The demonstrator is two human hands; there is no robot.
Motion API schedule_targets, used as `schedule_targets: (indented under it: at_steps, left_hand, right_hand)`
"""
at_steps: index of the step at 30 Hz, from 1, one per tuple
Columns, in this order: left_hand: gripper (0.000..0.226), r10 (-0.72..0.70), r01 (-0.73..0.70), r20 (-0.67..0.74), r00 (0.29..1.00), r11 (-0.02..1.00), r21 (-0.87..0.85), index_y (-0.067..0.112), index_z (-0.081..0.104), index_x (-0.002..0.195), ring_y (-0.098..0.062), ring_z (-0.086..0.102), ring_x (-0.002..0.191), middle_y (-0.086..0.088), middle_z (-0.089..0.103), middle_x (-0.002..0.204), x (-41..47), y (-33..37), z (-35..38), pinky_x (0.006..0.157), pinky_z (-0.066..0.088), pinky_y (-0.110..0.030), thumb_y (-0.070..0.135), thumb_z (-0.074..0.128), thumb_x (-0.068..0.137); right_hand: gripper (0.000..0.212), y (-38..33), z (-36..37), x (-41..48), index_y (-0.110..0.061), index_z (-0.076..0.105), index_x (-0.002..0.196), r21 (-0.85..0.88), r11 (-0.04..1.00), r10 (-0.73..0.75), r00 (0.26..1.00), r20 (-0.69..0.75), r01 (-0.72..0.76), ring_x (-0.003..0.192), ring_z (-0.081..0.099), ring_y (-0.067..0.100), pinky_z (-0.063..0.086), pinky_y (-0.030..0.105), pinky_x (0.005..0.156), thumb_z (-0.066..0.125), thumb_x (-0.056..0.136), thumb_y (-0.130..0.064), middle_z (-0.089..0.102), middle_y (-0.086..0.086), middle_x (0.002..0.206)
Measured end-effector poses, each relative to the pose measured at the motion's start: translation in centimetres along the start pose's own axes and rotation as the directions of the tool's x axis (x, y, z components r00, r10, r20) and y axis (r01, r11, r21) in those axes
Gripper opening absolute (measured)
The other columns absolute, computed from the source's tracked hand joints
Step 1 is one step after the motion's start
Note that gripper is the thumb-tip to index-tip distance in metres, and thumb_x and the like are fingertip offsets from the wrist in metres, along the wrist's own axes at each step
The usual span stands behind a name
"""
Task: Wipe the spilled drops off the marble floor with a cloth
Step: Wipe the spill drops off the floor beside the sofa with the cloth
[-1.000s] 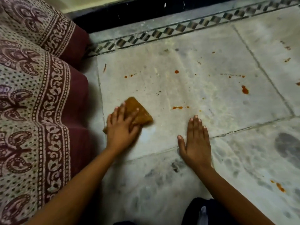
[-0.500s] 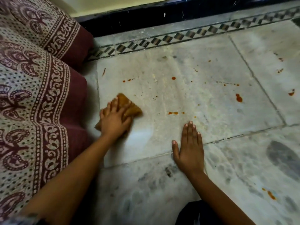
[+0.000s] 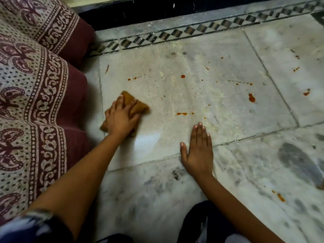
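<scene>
A folded brown cloth (image 3: pixel 138 106) lies on the pale marble floor (image 3: pixel 219 106) near the slab's left edge. My left hand (image 3: pixel 121 118) presses flat on top of it, covering most of the cloth. My right hand (image 3: pixel 199 149) rests palm down on the floor, fingers together, holding nothing. Orange-red drops dot the slab: a smear (image 3: pixel 182 113) just above my right hand, a round drop (image 3: pixel 182 76) farther back, a larger blot (image 3: pixel 252 98) to the right, and a small trail (image 3: pixel 135 78) behind the cloth.
A mattress with a maroon and cream patterned cover (image 3: pixel 35 102) fills the left side, close to the cloth. A chequered tile border (image 3: pixel 201 31) and a black skirting (image 3: pixel 157 11) run along the back. More drops (image 3: pixel 280 197) lie at lower right. My dark-clothed knee (image 3: pixel 201 225) is at the bottom.
My left hand has slid the cloth to the left and away from me, toward the mattress. My right hand has stayed planted on the floor. The view has shifted slightly.
</scene>
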State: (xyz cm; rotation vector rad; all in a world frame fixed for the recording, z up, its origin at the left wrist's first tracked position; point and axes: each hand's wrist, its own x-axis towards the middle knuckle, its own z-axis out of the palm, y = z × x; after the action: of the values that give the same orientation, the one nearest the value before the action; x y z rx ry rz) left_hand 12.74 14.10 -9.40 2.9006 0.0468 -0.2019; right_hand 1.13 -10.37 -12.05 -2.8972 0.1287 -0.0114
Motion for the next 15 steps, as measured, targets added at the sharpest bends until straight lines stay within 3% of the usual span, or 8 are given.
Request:
schedule_targets:
  at_steps: [2,5,7,9,12,15]
  left_hand:
    - [0.060,0.043,-0.043,0.037,0.998,0.999,0.003,0.040,0.032,0.143,-0.034,0.018,0.142,-0.007,0.012,0.159,1.3,3.4,0.2,0.111,0.018,-0.049,0.057,0.041,0.086]
    - [0.064,0.259,-0.267,0.123,0.958,0.962,0.054,0.042,0.027,0.144,-0.033,0.013,0.144,-0.006,0.006,0.159,-1.8,6.3,1.4,0.113,0.014,-0.050,0.055,0.043,0.084]
    - [0.065,0.448,-0.457,0.121,0.886,0.887,0.064,0.042,0.030,0.142,-0.037,0.022,0.141,-0.008,0.015,0.158,-5.0,4.9,1.9,0.110,0.020,-0.052,0.056,0.042,0.080]
    - [0.067,0.512,-0.519,0.099,0.853,0.853,0.061,0.040,0.035,0.141,-0.040,0.035,0.135,-0.012,0.026,0.154,-5.8,1.9,1.4,0.105,0.029,-0.054,0.057,0.039,0.076]
    - [0.068,0.265,-0.271,0.081,0.961,0.960,0.073,0.042,0.030,0.142,-0.038,0.028,0.138,-0.010,0.020,0.157,-2.0,-0.7,-0.2,0.108,0.026,-0.052,0.060,0.034,0.077]
    - [0.059,0.096,-0.102,0.086,0.992,0.992,0.076,0.042,0.029,0.143,-0.038,0.018,0.140,-0.008,0.010,0.159,3.6,2.0,-0.9,0.110,0.022,-0.053,0.057,0.041,0.087]
  right_hand:
    - [0.070,0.0,0.0,0.1,0.002,0.020,0.146,0.000,1.000,0.000,1.000,-0.002,0.000,0.143,0.016,0.026,0.012,0.038,0.116,0.028,0.093,-0.042,0.019,0.019,0.154]
    - [0.071,0.0,0.0,0.1,0.001,0.019,0.146,-0.008,1.000,0.004,1.000,0.000,-0.004,0.144,0.016,0.026,0.010,0.037,0.116,0.028,0.092,-0.043,0.018,0.018,0.154]
    - [0.072,0.1,0.0,0.0,0.001,0.018,0.147,-0.008,1.000,0.009,1.000,0.000,-0.009,0.144,0.015,0.026,0.010,0.037,0.117,0.029,0.091,-0.043,0.017,0.018,0.155]
    - [0.072,0.1,0.0,0.1,0.001,0.018,0.147,0.007,1.000,0.008,1.000,-0.015,-0.008,0.144,0.014,0.026,0.010,0.037,0.117,0.029,0.091,-0.043,0.017,0.018,0.155]
    - [0.071,0.1,0.1,0.0,0.001,0.017,0.147,0.004,1.000,0.007,1.000,-0.017,-0.007,0.144,0.013,0.025,0.009,0.037,0.117,0.028,0.092,-0.043,0.016,0.018,0.155]
    - [0.071,0.0,0.1,0.0,0.002,0.017,0.147,-0.003,1.000,0.004,1.000,-0.004,-0.004,0.144,0.012,0.025,0.009,0.037,0.117,0.027,0.093,-0.043,0.016,0.018,0.155]
